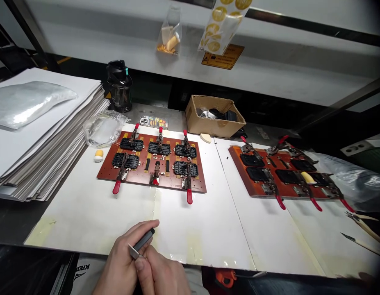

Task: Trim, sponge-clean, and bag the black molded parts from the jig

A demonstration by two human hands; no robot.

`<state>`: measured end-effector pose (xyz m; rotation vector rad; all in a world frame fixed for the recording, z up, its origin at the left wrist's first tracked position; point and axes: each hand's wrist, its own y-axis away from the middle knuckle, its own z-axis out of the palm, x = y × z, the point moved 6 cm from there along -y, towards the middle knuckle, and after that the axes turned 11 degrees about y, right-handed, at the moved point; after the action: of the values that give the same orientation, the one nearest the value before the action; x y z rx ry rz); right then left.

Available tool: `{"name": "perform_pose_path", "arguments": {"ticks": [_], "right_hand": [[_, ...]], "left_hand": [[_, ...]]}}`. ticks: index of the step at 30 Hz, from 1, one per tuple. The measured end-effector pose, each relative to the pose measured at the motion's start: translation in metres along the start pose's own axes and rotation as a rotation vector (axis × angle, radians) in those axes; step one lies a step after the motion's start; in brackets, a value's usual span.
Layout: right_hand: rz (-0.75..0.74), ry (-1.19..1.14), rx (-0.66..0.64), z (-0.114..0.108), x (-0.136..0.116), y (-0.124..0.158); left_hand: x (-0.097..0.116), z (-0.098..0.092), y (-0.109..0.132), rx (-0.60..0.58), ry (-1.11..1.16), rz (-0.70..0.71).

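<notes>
Both hands meet at the bottom edge over the white work mat (pixel 85 213). My left hand (pixel 122 258) is curled around a small craft knife (pixel 142 245) with a dark handle and a short metal blade. My right hand (pixel 162 274) is closed, its thumb and fingertips pinching at the blade end of the same knife. Beyond the hands lies a red-brown clamp fixture board (pixel 153 164) with black parts in its nests and red-handled toggle clamps. A second similar clamp board (pixel 285 172) lies to the right, with a yellow piece on it.
A tall stack of white sheets (pixel 39 135) with a silver bag on top stands at left. A cardboard box (pixel 212 116), a dark jar (pixel 119 86) and a phone (pixel 154 122) sit behind the boards. Thin tools (pixel 362 229) lie at far right.
</notes>
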<state>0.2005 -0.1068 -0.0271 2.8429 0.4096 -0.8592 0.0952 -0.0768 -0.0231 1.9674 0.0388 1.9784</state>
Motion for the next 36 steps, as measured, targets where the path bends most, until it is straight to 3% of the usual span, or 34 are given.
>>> {"name": "perform_pose_path", "arguments": {"ticks": [10,19,28,33,36], "right_hand": [[0.042,-0.086,0.008,-0.005,0.0,0.0],[0.163,-0.317,-0.052,-0.037,0.018,-0.011],[0.229,-0.405,-0.048,-0.036,0.021,-0.007],[0.413,-0.443,0.024,-0.051,0.056,-0.007],[0.494,-0.458,0.036,-0.058,0.082,-0.004]], "left_hand": [[-0.002,-0.001,0.001,0.014,-0.045,0.019],[0.004,-0.005,0.0,0.088,-0.142,0.057],[0.007,0.005,-0.004,0.078,-0.139,0.109],[0.017,-0.001,0.001,0.147,-0.169,0.192],[0.018,-0.003,0.001,0.169,-0.182,0.156]]}}
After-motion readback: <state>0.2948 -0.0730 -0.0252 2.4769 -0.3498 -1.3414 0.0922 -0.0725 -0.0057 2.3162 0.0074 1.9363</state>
